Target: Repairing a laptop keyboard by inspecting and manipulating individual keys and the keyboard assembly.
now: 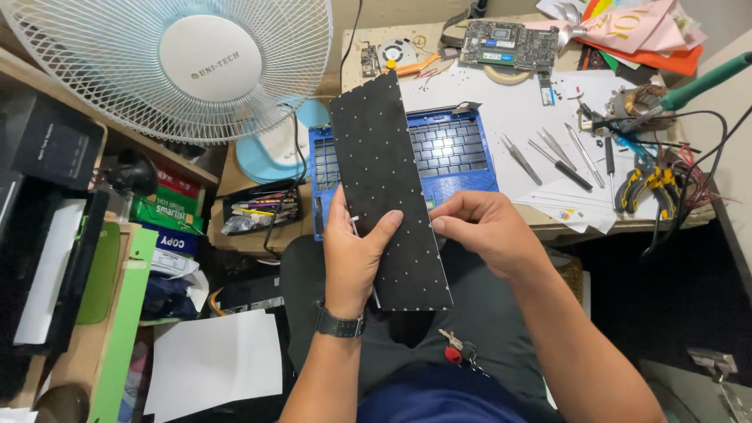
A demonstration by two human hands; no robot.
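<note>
A long black keyboard backing sheet (pixel 385 180), dotted with small pale studs, stands on end over my lap. My left hand (pixel 354 252) grips its lower left edge, thumb across the black face, a dark watch on the wrist. At the sheet's right edge, my right hand (pixel 484 229) pinches it between fingertips. Behind the sheet lies a blue laptop palmrest frame (pixel 458 153) with empty key openings, flat on the wooden table (pixel 548 229).
Tweezers and screwdrivers (pixel 558 157) lie on white paper right of the frame. A green circuit board (pixel 507 43) and small cooling fan (pixel 395 55) sit at the back. Pliers (pixel 646 184) and cables crowd the right edge. A white desk fan (pixel 184 66) stands at left above cluttered boxes.
</note>
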